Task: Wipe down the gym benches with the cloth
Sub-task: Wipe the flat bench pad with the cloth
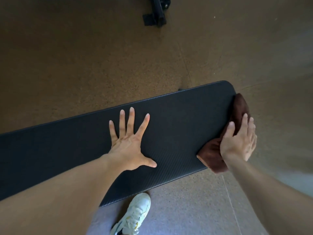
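Note:
A black padded gym bench runs across the view from the left edge to a rounded end at the right. My left hand lies flat on the pad's middle with its fingers spread. A dark brown cloth drapes over the bench's right end. My right hand presses on the cloth there, thumb on the top side and the fingers over the end edge, blurred by motion.
Brown speckled floor surrounds the bench. Black equipment feet stand at the top of the view. My white sneaker is on the floor just in front of the bench's near edge.

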`<state>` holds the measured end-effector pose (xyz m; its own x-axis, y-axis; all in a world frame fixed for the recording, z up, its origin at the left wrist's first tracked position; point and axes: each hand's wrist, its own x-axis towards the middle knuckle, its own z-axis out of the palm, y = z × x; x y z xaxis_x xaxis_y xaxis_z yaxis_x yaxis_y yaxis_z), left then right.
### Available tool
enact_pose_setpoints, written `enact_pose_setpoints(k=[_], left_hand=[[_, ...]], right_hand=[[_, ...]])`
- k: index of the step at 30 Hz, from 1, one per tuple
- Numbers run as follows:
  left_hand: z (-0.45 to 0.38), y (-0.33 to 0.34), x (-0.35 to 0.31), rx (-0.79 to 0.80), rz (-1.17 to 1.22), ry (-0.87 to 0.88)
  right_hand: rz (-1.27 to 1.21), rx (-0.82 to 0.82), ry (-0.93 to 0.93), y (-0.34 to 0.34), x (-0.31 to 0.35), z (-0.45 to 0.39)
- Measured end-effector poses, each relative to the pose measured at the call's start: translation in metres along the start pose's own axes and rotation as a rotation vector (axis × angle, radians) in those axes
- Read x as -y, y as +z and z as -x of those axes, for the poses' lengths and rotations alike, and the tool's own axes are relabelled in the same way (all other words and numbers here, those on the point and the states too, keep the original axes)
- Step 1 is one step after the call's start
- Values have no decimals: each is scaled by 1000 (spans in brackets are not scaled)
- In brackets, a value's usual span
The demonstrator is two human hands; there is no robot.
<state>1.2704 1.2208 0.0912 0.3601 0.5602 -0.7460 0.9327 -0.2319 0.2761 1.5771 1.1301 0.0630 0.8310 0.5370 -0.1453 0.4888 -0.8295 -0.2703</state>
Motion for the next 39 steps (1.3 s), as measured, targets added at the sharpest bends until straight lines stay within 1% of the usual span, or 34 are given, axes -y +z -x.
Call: enact_pose_setpoints(k=[2, 4, 6, 8, 10, 11, 14, 16, 18, 21, 25, 32, 34, 35, 37, 39], left_hand=[[0, 1, 4, 2, 24, 47], [-1, 0, 12, -1, 105, 126], [5, -5, 23, -18, 264, 211], [23, -5, 39, -69, 454, 298], [54, 6, 65, -139, 620, 345], [72, 17, 84, -186, 663, 347], [116, 52, 154, -304, 700, 301], [140, 64, 199, -357, 695, 274], [161, 69, 237, -420, 704, 260], [191, 73, 282, -489, 761, 211], [225, 81, 344, -595, 843, 104], [278, 99, 442, -721, 871, -46], [291, 102, 463, -750, 888, -83], [297, 103, 473, -765, 904, -105], [307, 106, 492, -807, 943, -158], [320, 109, 510, -849, 960, -212]], right_hand=[[5, -17, 88, 6, 3, 23], [0, -15, 109, 12, 10, 47], [18, 6, 24, 20, 22, 73], [48, 42, -86, 28, 37, 102], [63, 82, -189, 40, 60, 136], [62, 103, -226, 47, 74, 155], [60, 142, -281, 64, 119, 204], [59, 159, -313, 74, 150, 233], [63, 188, -394, 88, 182, 270], [79, 228, -506, 112, 228, 331], [76, 254, -560, 140, 281, 401], [103, 316, -757, 175, 355, 527], [90, 372, -871, 186, 377, 573], [105, 399, -974, 193, 387, 598], [192, 454, -1247, 208, 405, 646], [266, 509, -1506, 220, 422, 671]])
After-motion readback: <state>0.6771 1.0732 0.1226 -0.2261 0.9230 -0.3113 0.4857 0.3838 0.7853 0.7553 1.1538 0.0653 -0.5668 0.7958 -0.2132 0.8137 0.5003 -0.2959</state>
